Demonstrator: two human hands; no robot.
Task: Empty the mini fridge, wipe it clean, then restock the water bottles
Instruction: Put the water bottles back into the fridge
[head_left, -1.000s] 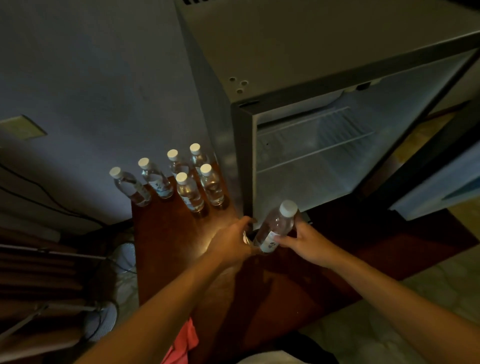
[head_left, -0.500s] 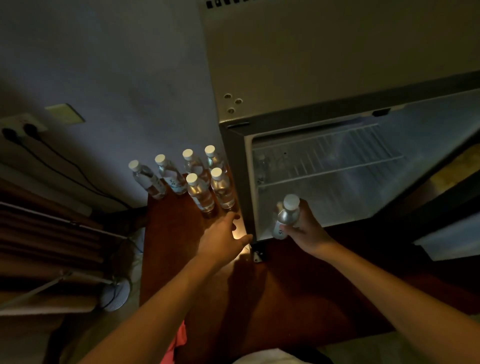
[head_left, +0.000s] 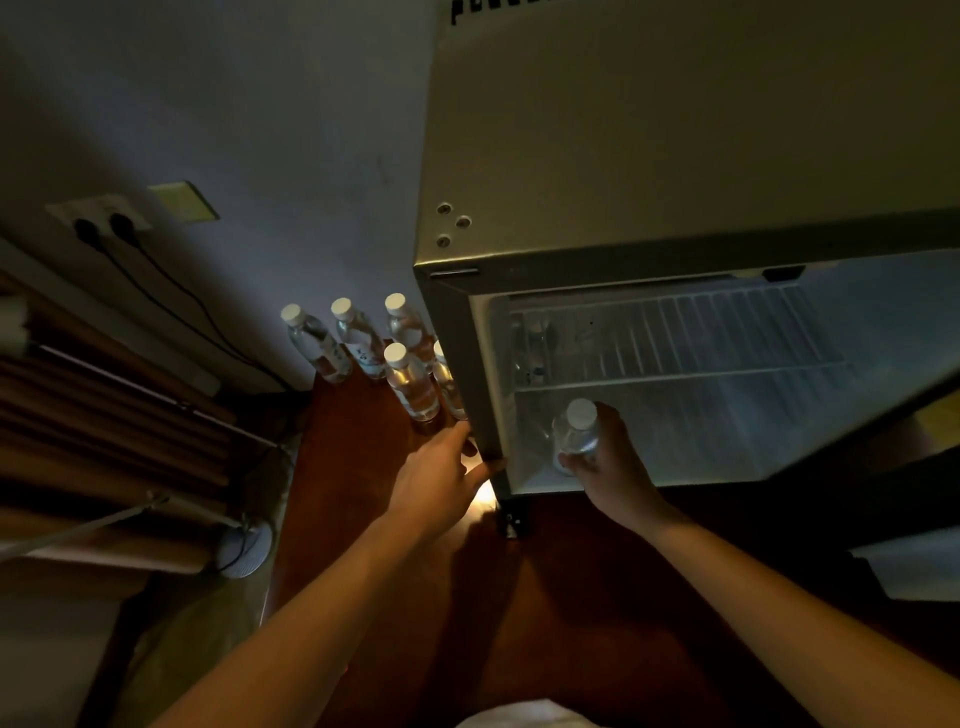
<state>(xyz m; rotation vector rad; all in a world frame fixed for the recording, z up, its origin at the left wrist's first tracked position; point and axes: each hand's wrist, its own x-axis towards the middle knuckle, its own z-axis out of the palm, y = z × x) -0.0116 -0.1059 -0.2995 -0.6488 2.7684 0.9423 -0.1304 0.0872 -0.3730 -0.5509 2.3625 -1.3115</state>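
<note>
White-capped water bottle (head_left: 575, 435) held upright in right hand (head_left: 615, 475), fingers curled round its lower body; bottle sits inside mini fridge (head_left: 675, 156), lower compartment, front left, below wire shelf (head_left: 675, 338). Whether its base touches the fridge floor: cannot tell, hand covers it. Left hand (head_left: 441, 475) flat with fingers extended, holding nothing, tips at the fridge's left front corner. Five more bottles (head_left: 363, 345) stand grouped on wooden surface (head_left: 358, 457), just left of the fridge, near the wall. Wall socket (head_left: 101, 217) with two plugs, upper left.
</note>
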